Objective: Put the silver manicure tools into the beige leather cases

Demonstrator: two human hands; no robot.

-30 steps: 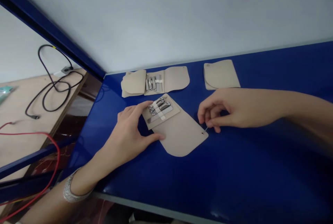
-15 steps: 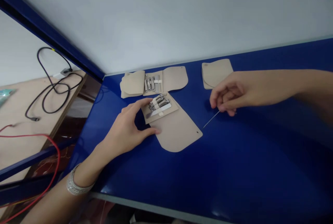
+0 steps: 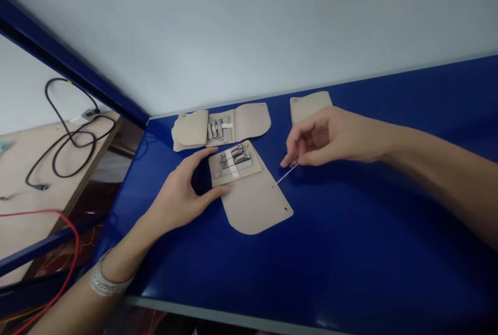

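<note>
A beige leather manicure case [image 3: 252, 205] lies open on the table in front of me, with several steel nail tools [image 3: 234, 160] held under pale straps. My left hand [image 3: 182, 190] cups its left side, with thumb and fingertips against the edge. My right hand [image 3: 315, 140] hangs above the table to the right of the case, pinching a thin metal needle [image 3: 288, 173]. The needle's tip reaches the case's right edge. A second open case [image 3: 221, 127] with steel tools lies just beyond. A third, closed case [image 3: 307, 107] is partly hidden behind my right hand.
The cases lie on a glossy blue table [image 3: 350, 252] with a grey edge, backed by a white wall. Beyond its left side, a lower wooden board [image 3: 27, 221] carries a black cable [image 3: 62, 153] and a red wire [image 3: 62, 231].
My right hand has moved left with the needle, bringing the tip from open table to the case's edge. My left hand stays on the case, and the whole view has shifted slightly.
</note>
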